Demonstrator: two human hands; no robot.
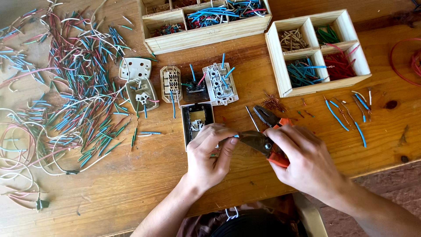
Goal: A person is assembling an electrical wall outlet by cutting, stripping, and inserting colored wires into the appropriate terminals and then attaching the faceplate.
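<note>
Your right hand (pixel 307 160) grips orange-handled pliers (pixel 267 142) with dark grey jaws. Along the brown wooden bench (pixel 144 175)'s left edge lie blue, green, red and white wire offcuts (pixel 74 87). The pale wooden tray (pixel 318 50) near the right edge holds tan, green, blue and red pieces.

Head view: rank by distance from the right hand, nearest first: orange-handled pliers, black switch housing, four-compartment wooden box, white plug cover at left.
1. Orange-handled pliers: gripped in the right hand, in contact.
2. Black switch housing: just left of the hands, beyond the left hand.
3. Four-compartment wooden box: up and to the right, at the table's far side.
4. White plug cover: far upper left, beside the wire pile.
</note>
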